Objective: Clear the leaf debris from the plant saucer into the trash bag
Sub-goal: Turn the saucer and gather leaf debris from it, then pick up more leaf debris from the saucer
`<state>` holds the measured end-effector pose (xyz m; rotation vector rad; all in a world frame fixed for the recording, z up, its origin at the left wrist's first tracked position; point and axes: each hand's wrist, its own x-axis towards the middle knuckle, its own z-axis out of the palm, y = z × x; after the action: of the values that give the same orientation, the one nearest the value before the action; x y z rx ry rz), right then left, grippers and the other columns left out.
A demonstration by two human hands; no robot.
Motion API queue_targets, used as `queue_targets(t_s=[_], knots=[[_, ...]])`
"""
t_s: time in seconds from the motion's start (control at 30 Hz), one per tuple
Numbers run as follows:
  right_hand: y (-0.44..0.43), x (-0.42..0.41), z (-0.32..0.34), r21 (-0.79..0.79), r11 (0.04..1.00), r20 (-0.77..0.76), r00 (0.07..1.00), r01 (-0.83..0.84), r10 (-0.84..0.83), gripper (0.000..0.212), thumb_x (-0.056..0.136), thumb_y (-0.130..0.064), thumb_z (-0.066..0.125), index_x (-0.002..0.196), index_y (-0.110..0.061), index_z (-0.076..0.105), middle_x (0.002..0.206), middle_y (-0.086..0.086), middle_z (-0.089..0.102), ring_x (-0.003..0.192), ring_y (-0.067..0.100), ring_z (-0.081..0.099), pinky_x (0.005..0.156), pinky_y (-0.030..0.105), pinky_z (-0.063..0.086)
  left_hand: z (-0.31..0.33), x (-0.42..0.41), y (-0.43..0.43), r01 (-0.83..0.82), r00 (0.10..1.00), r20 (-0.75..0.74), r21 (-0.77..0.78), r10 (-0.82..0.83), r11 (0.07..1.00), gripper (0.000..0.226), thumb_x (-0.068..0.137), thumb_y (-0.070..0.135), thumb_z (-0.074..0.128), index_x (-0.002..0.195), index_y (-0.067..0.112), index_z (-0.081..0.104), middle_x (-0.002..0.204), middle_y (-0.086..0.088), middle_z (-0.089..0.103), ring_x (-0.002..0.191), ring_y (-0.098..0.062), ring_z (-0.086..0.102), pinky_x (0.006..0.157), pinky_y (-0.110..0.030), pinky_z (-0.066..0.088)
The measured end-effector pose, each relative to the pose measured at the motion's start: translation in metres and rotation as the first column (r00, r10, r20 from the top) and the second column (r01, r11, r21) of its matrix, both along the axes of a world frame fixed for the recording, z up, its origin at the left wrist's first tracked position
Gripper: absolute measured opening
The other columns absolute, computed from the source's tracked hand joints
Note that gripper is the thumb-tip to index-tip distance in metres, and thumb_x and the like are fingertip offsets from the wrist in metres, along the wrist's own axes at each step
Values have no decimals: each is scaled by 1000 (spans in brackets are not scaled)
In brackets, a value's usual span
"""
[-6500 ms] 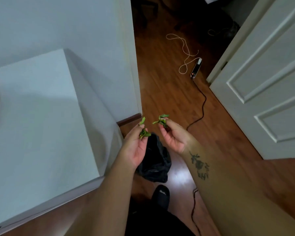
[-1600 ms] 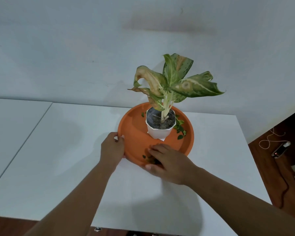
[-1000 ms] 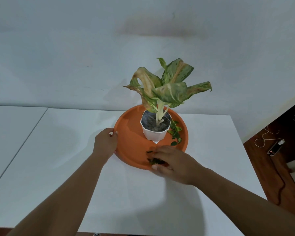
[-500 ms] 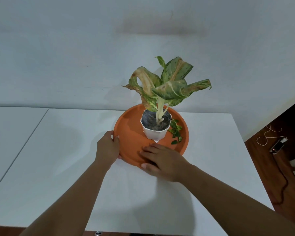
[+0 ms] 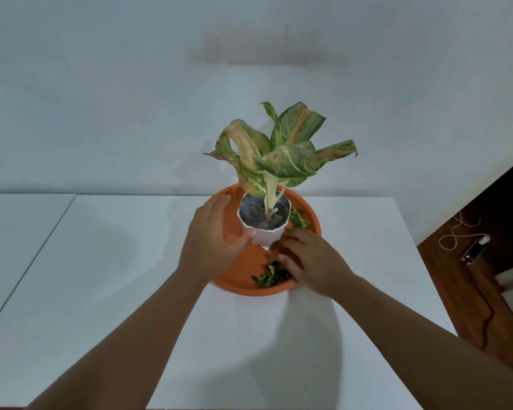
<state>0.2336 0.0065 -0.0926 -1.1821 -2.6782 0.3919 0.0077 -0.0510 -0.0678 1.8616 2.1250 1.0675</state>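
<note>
1. The round orange plastic saucer [image 5: 315, 221] sits on the white table [image 5: 116, 261], with the white faceted plant pot [image 5: 264, 232] inside it.
2. Green leaf debris [image 5: 268, 275] lies at the saucer's 6 o'clock, with more at the pot's 3 o'clock.
3. The left hand [image 5: 212, 241] is spread with near-straight fingers at the pot's 9 o'clock, its thumb touching the pot.
4. The right hand [image 5: 311, 261] bends its fingers down beside the 6 o'clock pile; I cannot tell whether it holds any.

The white surface [image 5: 107, 261] carries the orange saucer [image 5: 243, 267] near its far edge, by the wall. A second white surface [image 5: 15, 232] adjoins it on the left side.
</note>
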Motion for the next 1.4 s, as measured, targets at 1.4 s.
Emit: queue_targets(t_s=[1.4], knots=[[-36, -45, 4, -245, 970, 13, 1000, -4, 7, 31, 91, -27, 49, 117, -17, 63, 119, 4, 60, 113, 23, 51, 93, 37, 46, -19, -12, -31, 129, 986, -33, -458, -162, 880, 22, 82, 44, 65, 92, 25, 63, 82, 12, 59, 80, -13, 60, 63, -22, 41]])
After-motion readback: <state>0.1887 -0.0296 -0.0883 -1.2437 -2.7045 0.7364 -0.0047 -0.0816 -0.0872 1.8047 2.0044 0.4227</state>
